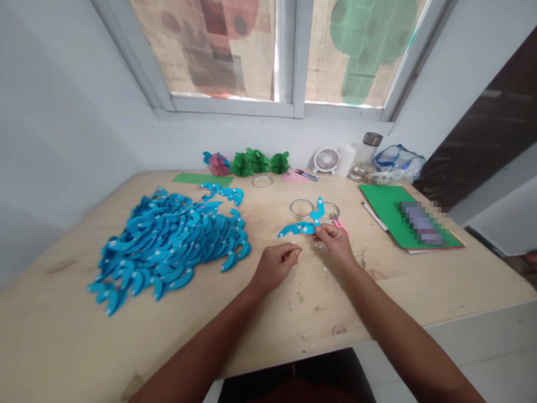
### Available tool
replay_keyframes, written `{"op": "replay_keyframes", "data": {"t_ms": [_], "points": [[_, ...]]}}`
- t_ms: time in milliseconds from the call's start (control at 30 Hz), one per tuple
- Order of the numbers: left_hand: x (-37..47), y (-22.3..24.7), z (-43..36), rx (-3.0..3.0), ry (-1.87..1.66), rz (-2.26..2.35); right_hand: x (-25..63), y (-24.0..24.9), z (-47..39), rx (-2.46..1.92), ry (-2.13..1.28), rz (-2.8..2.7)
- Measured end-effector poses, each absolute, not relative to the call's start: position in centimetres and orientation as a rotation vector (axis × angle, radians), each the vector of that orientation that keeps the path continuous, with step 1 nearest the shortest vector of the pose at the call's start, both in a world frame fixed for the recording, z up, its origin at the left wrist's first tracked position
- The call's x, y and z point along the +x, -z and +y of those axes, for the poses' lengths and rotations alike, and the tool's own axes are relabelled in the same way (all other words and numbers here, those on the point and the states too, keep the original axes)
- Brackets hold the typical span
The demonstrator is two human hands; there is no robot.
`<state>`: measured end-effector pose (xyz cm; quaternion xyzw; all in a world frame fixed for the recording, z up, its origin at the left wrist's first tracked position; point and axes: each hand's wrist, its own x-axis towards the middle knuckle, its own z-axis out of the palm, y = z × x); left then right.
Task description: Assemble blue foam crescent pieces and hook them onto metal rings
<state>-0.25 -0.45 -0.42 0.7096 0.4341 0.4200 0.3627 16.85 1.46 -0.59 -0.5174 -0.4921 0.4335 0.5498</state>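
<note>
My right hand (334, 244) pinches the end of a blue curved paper chain (308, 228), whose joined pieces carry small white squares. One piece of it points up and another reaches left. My left hand (277, 265) is closed with fingertips pressed together, just below and left of the chain; whatever its fingertips hold, if anything, is too small to name. A large heap of similar blue paper pieces (168, 240) lies on the left of the table. Two metal rings (301, 208) lie behind the chain, partly covered by it, beside pink-handled scissors (340, 224).
Along the back of the wooden table (268, 336) stand green paper pompoms (257, 161), a pink one (218, 164), a white fan (326, 160) and a bottle (369, 151). A green folder (390, 215) with a blurred object lies right; another ring (262, 181) sits behind.
</note>
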Motion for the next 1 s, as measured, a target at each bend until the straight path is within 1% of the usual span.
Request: {"op": "replay_keyframes", "data": {"t_ms": [133, 300, 400, 600, 700, 1000], "points": [[0.0, 0.8, 0.4, 1.388, -1.147, 1.156, 16.6, 0.7, 1.3, -1.174, -1.043, -1.309], [-0.8, 0.9, 1.2, 1.158, -1.273, 1.119, 16.0, 0.4, 0.8, -1.048, -1.006, -1.604], [-1.3, 1.0, 1.5, 1.109, -1.269, 1.145, 16.0, 0.4, 0.7, -0.983, -1.009, -1.668], [-2.0, 0.7, 2.0, 1.203, -1.213, 1.18, 16.6, 0.6, 1.0, -1.073, -0.962, -1.566], [-2.1, 0.7, 2.2, 1.227, -1.163, 1.157, 16.6, 0.5, 1.0, -1.088, -1.016, -1.582], [-1.7, 1.5, 2.5, 1.08, -1.212, 1.062, 16.2, 0.3, 0.4, -1.141, -1.231, -1.639]]}}
